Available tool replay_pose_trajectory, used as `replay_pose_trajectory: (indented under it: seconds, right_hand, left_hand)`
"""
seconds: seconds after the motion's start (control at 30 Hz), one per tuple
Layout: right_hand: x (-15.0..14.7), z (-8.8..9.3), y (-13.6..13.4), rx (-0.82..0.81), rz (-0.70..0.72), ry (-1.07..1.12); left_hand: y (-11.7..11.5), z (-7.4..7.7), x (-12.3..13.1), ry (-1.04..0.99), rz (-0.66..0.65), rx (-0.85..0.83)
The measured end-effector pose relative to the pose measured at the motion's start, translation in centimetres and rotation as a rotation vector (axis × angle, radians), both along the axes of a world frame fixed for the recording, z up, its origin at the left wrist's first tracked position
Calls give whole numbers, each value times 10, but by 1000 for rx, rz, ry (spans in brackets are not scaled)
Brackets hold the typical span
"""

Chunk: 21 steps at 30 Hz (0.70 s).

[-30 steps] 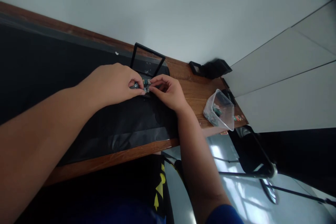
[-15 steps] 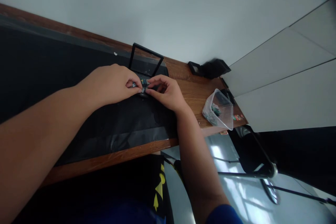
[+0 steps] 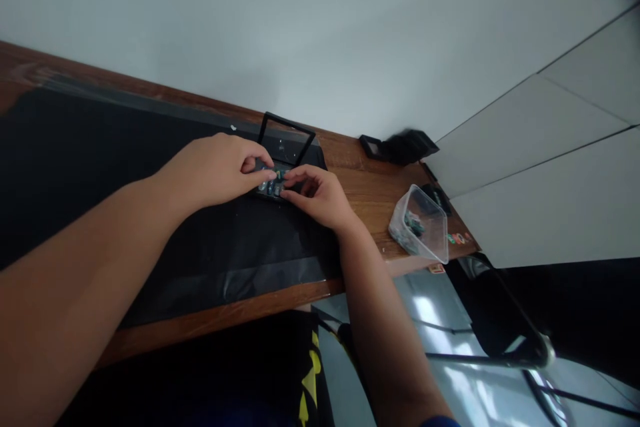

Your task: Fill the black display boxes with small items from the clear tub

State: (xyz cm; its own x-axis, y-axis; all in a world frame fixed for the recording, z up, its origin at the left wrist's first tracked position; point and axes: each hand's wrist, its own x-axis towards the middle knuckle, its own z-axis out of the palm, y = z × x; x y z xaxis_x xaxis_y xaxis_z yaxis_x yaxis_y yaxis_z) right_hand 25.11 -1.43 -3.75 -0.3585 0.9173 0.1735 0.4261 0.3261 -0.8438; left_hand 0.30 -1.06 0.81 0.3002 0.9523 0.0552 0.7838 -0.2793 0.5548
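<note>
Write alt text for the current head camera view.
A left hand and right hand work at small greenish pieces in a black case, its clear lid raised, on a wooden table partly covered in black. A clear tub of greenish bits is at right.

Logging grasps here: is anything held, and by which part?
Cannot tell: the left hand and right hand are at the small pieces in the black case; any grip is too small to see.

Case (image 3: 291, 123) black; stones (image 3: 271, 187) blue-green (some paler).
</note>
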Motion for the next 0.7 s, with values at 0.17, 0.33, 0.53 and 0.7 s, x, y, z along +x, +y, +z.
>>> replay_pose_trajectory:
  seconds: [0.17,0.33,0.53,0.7]
  right_hand:
    - [-5,-4,0,46,-10,-25]
    - [18,35,-36,220,-154,-213]
    - [144,99,-72,310,-801,-757]
    - [222,90,-59,-118,-728,-1072]
  left_hand:
    - [7,-9,-5,-89,30,51]
    - [12,-14,-5,-156,60,5]
    - [4,-21,17,-415,242,174]
    - [6,-41,27,-701,292,272]
